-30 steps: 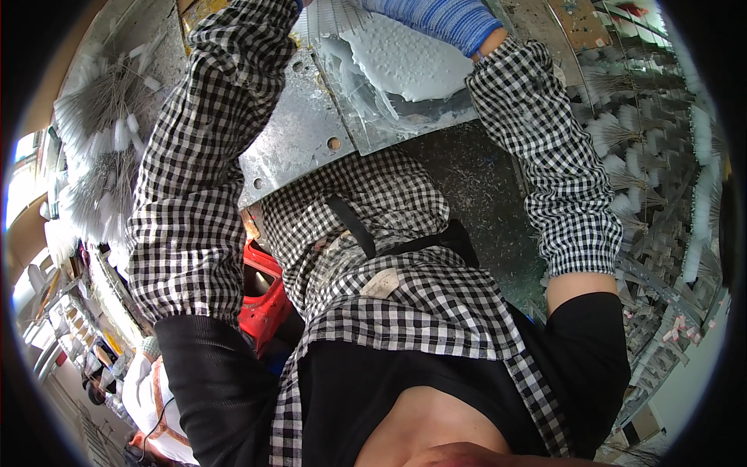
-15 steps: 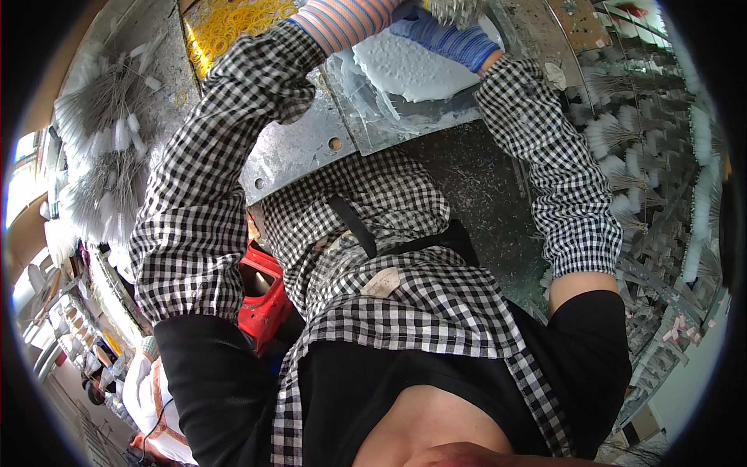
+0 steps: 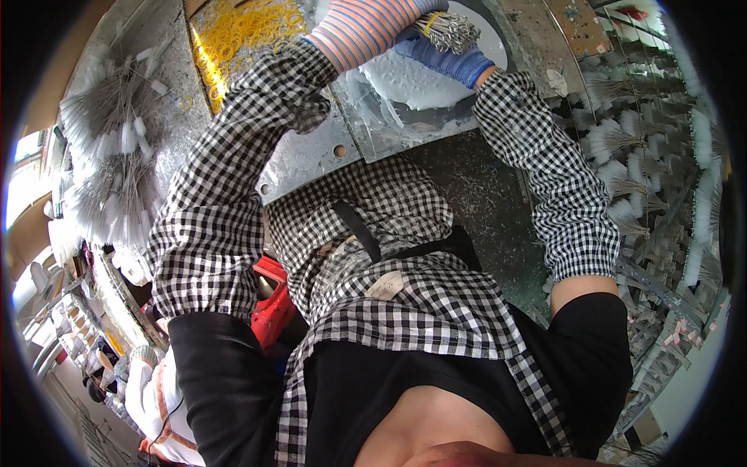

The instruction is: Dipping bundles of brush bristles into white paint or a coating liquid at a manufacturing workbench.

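Note:
A bundle of thin metal wires with looped ends [image 3: 451, 33], tied with a yellow rubber band, is held over the work surface at the top. My left hand [image 3: 366, 31], in an orange-and-blue striped glove, is closed round its left part. Against its near side, my right hand [image 3: 442, 59] in a blue glove curls under the bundle; its fingers are partly hidden. Beneath both hands spreads a thick white paste [image 3: 416, 84] on a dark, smeared round surface. The far end of the bundle is out of sight.
Yellow rubber bands [image 3: 253, 35] fill a tray left of my left hand. Wire brushes with white bristles [image 3: 117, 132] pile up further left, and more brushes [image 3: 622, 140] lie at right. A red plastic stool [image 3: 274, 300] stands beside my lap. Another person's white clothing [image 3: 156, 397] shows lower left.
Both hands and the bundle appear slightly lower in the view, showing more of the wire ends and the yellow band. The whole scene has shifted a little too.

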`<state>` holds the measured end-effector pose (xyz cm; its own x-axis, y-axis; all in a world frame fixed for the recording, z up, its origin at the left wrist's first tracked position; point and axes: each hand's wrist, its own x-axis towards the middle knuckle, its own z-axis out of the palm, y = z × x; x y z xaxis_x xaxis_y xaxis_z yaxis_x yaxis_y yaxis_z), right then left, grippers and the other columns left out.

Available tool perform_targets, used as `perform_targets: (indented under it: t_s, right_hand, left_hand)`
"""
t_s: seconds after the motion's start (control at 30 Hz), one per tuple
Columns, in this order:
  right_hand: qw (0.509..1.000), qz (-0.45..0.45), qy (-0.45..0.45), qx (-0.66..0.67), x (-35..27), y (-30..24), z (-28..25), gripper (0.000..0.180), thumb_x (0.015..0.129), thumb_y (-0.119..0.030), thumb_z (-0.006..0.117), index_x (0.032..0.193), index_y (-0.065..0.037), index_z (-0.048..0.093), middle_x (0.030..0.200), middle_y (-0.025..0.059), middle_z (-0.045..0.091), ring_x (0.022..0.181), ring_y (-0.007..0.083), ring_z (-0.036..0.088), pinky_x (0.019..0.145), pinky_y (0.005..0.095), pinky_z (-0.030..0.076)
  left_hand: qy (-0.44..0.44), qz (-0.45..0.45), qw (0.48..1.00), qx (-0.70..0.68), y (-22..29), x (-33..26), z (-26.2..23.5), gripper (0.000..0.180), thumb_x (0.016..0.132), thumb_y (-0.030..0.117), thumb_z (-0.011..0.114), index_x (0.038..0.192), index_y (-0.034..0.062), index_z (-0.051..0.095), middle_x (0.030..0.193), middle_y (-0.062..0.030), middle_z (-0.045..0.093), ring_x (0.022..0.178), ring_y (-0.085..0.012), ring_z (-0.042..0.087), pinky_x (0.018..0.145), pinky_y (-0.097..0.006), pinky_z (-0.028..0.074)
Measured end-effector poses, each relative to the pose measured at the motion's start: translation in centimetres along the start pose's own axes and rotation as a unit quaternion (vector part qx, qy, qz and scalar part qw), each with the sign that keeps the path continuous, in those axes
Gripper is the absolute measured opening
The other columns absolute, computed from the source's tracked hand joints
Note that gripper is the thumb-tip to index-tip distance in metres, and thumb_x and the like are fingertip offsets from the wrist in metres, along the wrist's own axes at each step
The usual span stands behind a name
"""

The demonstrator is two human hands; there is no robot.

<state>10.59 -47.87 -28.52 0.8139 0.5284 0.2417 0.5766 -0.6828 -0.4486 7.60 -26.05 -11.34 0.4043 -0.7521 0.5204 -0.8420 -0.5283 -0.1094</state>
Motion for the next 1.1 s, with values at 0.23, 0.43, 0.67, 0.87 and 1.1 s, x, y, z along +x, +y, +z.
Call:
perform_targets:
  t_s: [0.23,0.43,0.67,0.87,1.1]
  right_hand:
    - [0.998,0.048,0.037,-0.020,1.6,-10.8,-5.1,0.032,0.091,-0.033,0.064,0.114,-0.011,0.067,0.099,0.0127,0.074,0.094,0.0298,0.071,0.086,0.0417,0.056]
    - [0.978,-0.112,0.178,0.004,-3.0,-24.6,-19.6,0.018,0.090,-0.014,0.071,0.104,-0.006,0.063,0.075,0.0076,0.064,0.061,0.0215,0.063,0.058,0.0339,0.052]
    - [0.884,0.234,-0.395,0.090,-11.2,-29.1,-35.1,0.050,0.100,-0.038,0.056,0.141,-0.007,0.057,0.133,0.0142,0.063,0.127,0.0235,0.057,0.109,0.0412,0.044]
    - [0.925,0.154,-0.335,0.085,-10.8,-28.3,-33.4,0.050,0.100,-0.034,0.057,0.141,-0.006,0.056,0.128,0.0142,0.065,0.122,0.0243,0.059,0.106,0.0404,0.046]
    - [0.956,0.023,-0.280,0.089,-8.9,-27.6,-31.5,0.049,0.099,-0.029,0.058,0.141,-0.005,0.055,0.124,0.0142,0.066,0.116,0.0252,0.062,0.102,0.0394,0.049]
  left_hand:
    - [0.023,-0.173,0.985,0.009,0.0,-3.2,-1.4,0.057,0.075,0.027,0.084,0.126,0.0132,0.062,0.117,-0.0093,0.067,0.108,-0.0337,0.064,0.091,-0.049,0.051]
    - [0.322,-0.479,0.744,-0.338,-0.4,-13.1,-7.5,0.042,0.098,0.028,0.072,0.125,-0.0001,0.056,0.107,-0.0094,0.070,0.088,-0.0192,0.068,0.077,-0.030,0.057]
    - [0.455,-0.271,0.102,-0.842,9.9,-22.0,-5.3,0.045,0.106,0.032,0.047,0.141,0.0035,0.053,0.136,-0.0084,0.064,0.123,-0.0243,0.061,0.108,-0.038,0.050]
    - [0.335,-0.117,0.012,-0.935,11.4,-20.6,-3.8,0.038,0.107,0.025,0.045,0.135,0.0005,0.056,0.136,-0.0125,0.063,0.122,-0.0226,0.062,0.101,-0.034,0.055]
    - [0.499,-0.373,0.086,-0.778,13.8,-24.9,-2.1,0.036,0.107,0.028,0.049,0.129,0.0028,0.061,0.129,-0.0119,0.068,0.117,-0.0250,0.065,0.097,-0.036,0.055]
